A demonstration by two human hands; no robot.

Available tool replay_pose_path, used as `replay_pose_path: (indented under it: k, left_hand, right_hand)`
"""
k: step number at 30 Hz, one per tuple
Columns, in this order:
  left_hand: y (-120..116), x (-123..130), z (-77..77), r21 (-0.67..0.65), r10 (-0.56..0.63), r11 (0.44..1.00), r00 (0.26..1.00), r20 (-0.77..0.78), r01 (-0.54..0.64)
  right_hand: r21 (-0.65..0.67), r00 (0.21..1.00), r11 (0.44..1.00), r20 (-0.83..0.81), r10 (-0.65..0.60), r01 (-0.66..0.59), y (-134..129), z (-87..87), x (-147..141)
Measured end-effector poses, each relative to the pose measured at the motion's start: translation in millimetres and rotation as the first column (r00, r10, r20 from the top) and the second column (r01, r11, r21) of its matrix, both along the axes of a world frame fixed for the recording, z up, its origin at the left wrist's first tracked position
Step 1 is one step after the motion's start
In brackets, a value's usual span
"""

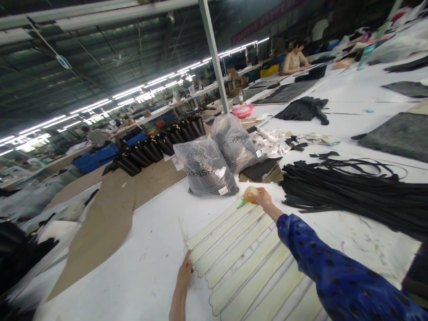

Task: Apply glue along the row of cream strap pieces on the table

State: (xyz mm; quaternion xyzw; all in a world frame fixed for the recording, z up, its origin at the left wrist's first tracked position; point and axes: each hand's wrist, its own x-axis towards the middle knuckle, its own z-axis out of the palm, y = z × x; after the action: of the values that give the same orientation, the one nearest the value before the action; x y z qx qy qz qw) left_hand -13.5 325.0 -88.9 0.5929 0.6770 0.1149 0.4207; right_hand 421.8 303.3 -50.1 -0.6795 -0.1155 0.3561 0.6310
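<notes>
My right hand (263,199), in a blue dotted sleeve, is wrapped round a rounded, yellowish bottle (251,194) with a green nozzle (241,203). The nozzle points down at the far end of the pale strips (240,254), which lie side by side on the white table (143,267). At the near left ends of these strips is my left hand (186,269), its fingertips at the corner of the outermost strip. Its fingers look drawn together, and whether anything is between them is hidden.
Two filled plastic bags (207,171) (234,145) stand beyond the strips. Black straps (334,189) are heaped on the right. Brown sheets (103,227) lie left, with black rolled pieces (160,145) behind. A person (294,60) sits farther back, near a pink basin (243,111).
</notes>
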Motion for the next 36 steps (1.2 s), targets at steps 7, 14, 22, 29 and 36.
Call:
replay_pose_path:
  k: [7, 14, 22, 29, 36]
  left_hand:
    - [0.3, 0.1, -2.6, 0.007, 0.001, 1.000, 1.000, 0.021, -0.001]
    - [1.5, 0.2, -5.3, 0.015, 0.022, 1.000, 0.999, 0.032, -0.022]
    - [1.1, -1.4, -7.2, 0.009, 0.023, 1.000, 0.999, 0.044, -0.024]
    - [1.1, -3.2, -9.8, 0.026, 0.009, 1.000, 0.999, 0.048, -0.011]
    - [1.8, -4.9, -13.8, 0.054, -0.018, 0.998, 1.000, 0.024, 0.017]
  right_hand:
    - [-0.009, 0.999, 0.999, 0.007, -0.035, 0.035, -0.6, -1.4, 12.0]
    - [-0.006, 0.997, 0.997, 0.001, -0.071, 0.071, -0.3, -5.0, 23.2]
    - [-0.009, 0.992, 0.993, 0.058, -0.113, 0.114, -3.1, -8.6, 41.3]
    - [0.007, 0.982, 0.988, 0.105, -0.157, 0.157, -8.8, -8.2, 48.7]
    - [0.001, 0.962, 0.969, 0.115, -0.246, 0.248, -9.8, -7.5, 62.3]
